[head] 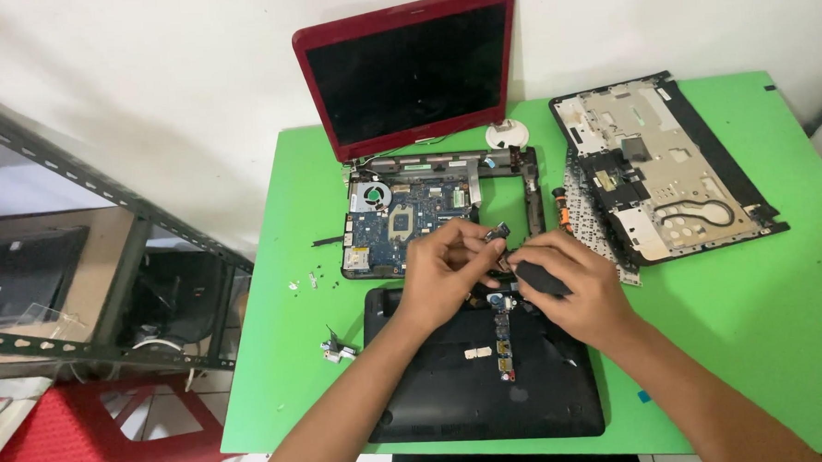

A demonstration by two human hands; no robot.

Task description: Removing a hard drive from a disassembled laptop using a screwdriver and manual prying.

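— Green covers the whole table (766, 317), which stands against a white wall; what lies on it?

— At the far side, an opened red laptop (413, 69) with its dark screen upright. Its base (438, 211) lies stripped, showing a blue motherboard (401, 224) with a small fan (370, 197) at the far left corner.

— And to the right?

— A removed palmrest cover (662, 169), turned underside up, lying partly over a keyboard (581, 210). A small white round dish (507, 134) sits beside the screen hinge.

— Where are the hands?

— Both are over the near edge of the base. The left hand (445, 271) pinches a small dark component (496, 234) between its fingertips. The right hand (570, 284) is curled around a dark handle, perhaps a screwdriver (541, 278); its tip is hidden, so I cannot tell what it touches.

— Beneath them?

— A black bottom cover (482, 385) lies at the near edge, with a narrow strip board (504, 342) resting on it. Small loose metal parts (336, 352) lie left of it, on the green.

— Off the table?

— A metal angle-iron rack (89, 263) at left, a red plastic stool (60, 440) below it.
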